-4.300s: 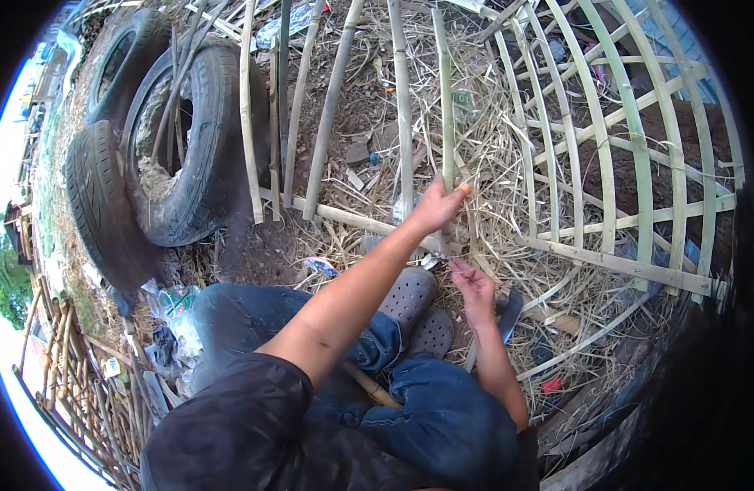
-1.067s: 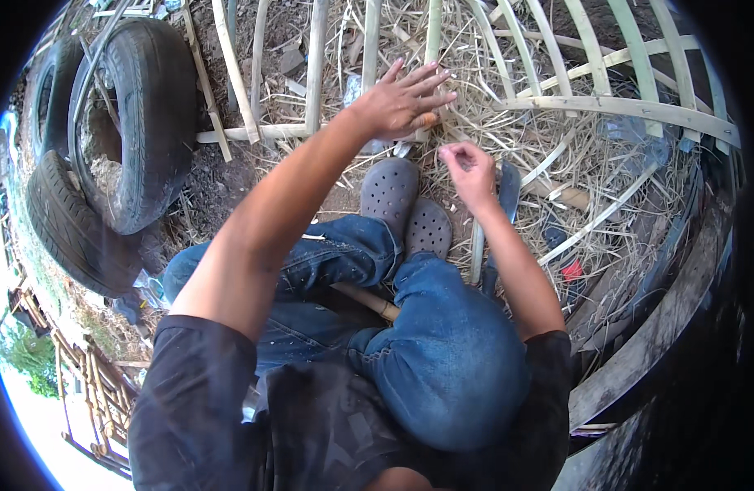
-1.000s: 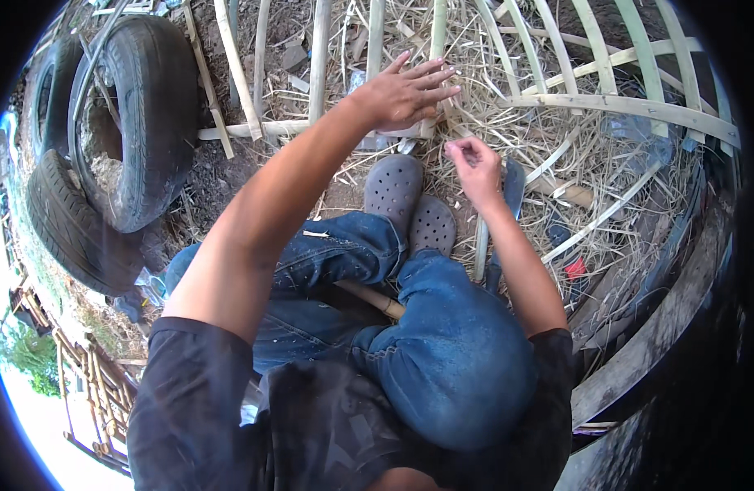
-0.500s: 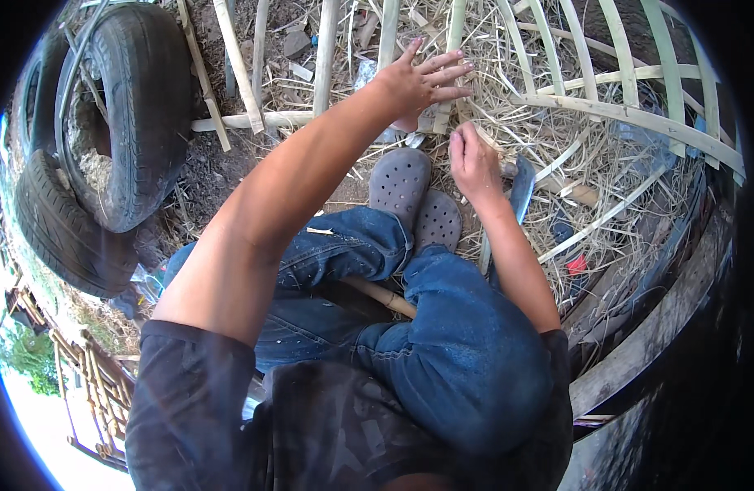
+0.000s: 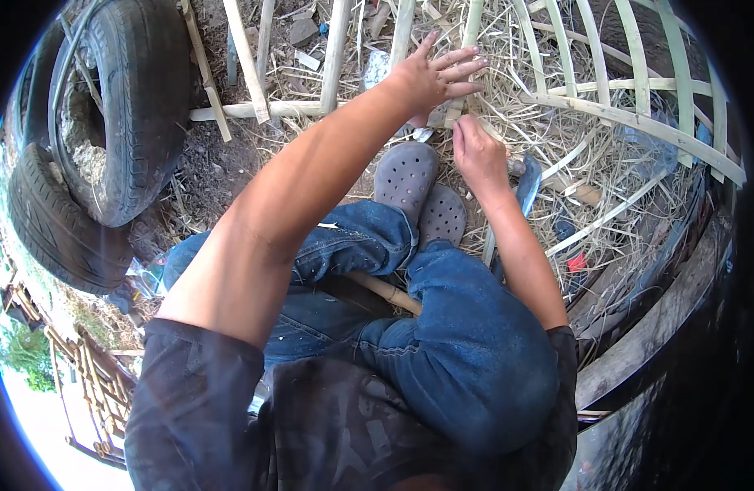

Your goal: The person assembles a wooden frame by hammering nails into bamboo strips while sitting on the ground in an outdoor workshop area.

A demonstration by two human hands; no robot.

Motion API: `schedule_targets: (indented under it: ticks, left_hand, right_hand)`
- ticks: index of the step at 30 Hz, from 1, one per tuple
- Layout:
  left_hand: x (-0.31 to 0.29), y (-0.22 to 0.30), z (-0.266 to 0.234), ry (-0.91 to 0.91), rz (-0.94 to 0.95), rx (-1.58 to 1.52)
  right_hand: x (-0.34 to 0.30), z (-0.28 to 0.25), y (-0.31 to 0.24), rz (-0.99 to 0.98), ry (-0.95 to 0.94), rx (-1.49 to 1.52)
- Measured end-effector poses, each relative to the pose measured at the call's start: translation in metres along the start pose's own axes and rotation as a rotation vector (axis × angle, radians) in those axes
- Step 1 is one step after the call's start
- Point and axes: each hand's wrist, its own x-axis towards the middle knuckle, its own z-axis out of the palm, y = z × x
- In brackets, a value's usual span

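Note:
My left hand (image 5: 438, 80) is stretched out over the bamboo slats with its fingers spread. Its palm side faces away, and I see nothing gripped in it. Just nearer to me, my right hand (image 5: 481, 155) is closed, its fingertips by the lower end of an upright bamboo slat (image 5: 473, 29). What it pinches, if anything, is hidden. Beside the right wrist lies a bluish metal blade (image 5: 528, 184). Below the left hand are my two grey clogs (image 5: 406, 176), pierced with holes.
Pale bamboo slats cross a long curved strip (image 5: 639, 121) at the right. Straw and shavings (image 5: 582, 172) litter the ground. Worn tyres (image 5: 139, 114) stand at the left. A bamboo pole (image 5: 385, 292) lies under my bent legs. A weathered plank (image 5: 647, 335) edges the right side.
My left hand stays spread in nearly the same place. The right hand has moved slightly up and its fingers look more tightly curled. The whole view has shifted a little.

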Motion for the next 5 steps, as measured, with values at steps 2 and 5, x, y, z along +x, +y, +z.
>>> schedule_targets:
  ticks: [2,5]
  left_hand:
    - [0.0006,0.0011,-0.0018,-0.031,-0.004,-0.003]
    - [0.0012,0.0023,-0.0055,-0.08,-0.006,0.0]
  right_hand:
    - [0.0008,0.0016,-0.0008,-0.018,-0.038,-0.062]
    - [0.0016,0.0027,-0.0032,-0.032,-0.103,-0.156]
